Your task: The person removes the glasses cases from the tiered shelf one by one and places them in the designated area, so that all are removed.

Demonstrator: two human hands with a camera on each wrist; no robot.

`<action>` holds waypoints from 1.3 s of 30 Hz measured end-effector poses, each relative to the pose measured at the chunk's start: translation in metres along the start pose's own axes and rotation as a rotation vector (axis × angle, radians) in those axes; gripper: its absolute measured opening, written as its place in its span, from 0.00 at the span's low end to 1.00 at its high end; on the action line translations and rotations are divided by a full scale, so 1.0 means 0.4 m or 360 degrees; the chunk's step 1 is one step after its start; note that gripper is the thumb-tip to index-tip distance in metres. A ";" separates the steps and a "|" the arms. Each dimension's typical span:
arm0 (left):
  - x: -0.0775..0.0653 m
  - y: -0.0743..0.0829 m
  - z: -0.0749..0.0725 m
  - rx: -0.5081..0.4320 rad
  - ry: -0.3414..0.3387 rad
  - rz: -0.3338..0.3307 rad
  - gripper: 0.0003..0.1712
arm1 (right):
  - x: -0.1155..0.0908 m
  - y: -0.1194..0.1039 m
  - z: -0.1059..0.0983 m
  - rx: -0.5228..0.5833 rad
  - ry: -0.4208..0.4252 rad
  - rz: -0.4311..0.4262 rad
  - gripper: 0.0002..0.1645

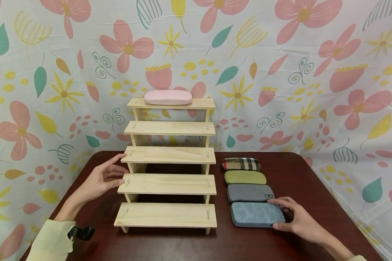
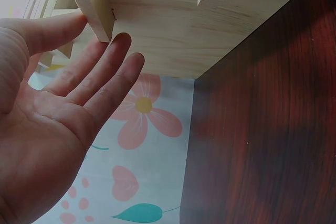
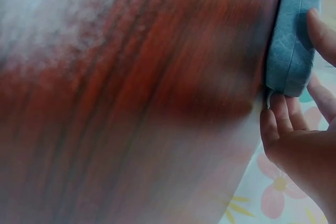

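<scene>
A five-step wooden display rack (image 1: 166, 214) stands on the dark table. My left hand (image 1: 99, 181) is at its left side, index fingertip at the third step's end and thumb on the step below; in the left wrist view the fingers extend loosely past a board end (image 2: 94, 9). Across the rack, on the right, my right hand (image 1: 298, 219) pinches the right end of a blue glasses case (image 1: 256, 214), thumb at the front and fingers behind. The right wrist view shows this case (image 3: 291, 40) on its edge side, with several fingertips at its end.
Behind the blue case lie a grey case (image 1: 248, 193) with a glasses print, an olive-green case (image 1: 245, 177) and a plaid case (image 1: 241, 164), in a column. A pink case (image 1: 168, 97) rests on the top step. Flowered cloth (image 1: 248, 72) hangs behind the table (image 1: 176, 248).
</scene>
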State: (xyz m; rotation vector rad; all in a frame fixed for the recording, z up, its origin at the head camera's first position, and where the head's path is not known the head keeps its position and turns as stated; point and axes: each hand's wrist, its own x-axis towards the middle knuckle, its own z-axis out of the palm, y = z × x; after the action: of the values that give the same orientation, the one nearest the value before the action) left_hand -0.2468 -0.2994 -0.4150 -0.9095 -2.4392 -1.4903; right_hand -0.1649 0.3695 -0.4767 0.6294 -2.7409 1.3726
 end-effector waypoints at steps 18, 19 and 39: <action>-0.004 -0.002 -0.005 -0.0004 0.0001 0.0013 0.50 | 0.030 -0.065 -0.024 -0.0180 0.0102 -0.0065 0.38; -0.005 -0.001 -0.006 -0.0001 0.0002 0.0016 0.50 | 0.041 -0.082 -0.028 -0.0206 0.0112 -0.0084 0.37; 0.000 -0.002 -0.001 -0.0048 0.0003 0.0017 0.50 | 0.387 -0.398 -0.089 -0.0362 0.0051 -0.0380 0.35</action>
State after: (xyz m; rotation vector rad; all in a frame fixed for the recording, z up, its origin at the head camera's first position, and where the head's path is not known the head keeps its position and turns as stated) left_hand -0.2474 -0.3001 -0.4153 -0.9244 -2.4130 -1.5276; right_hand -0.2563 0.2581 -0.3040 0.8741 -2.6373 0.9957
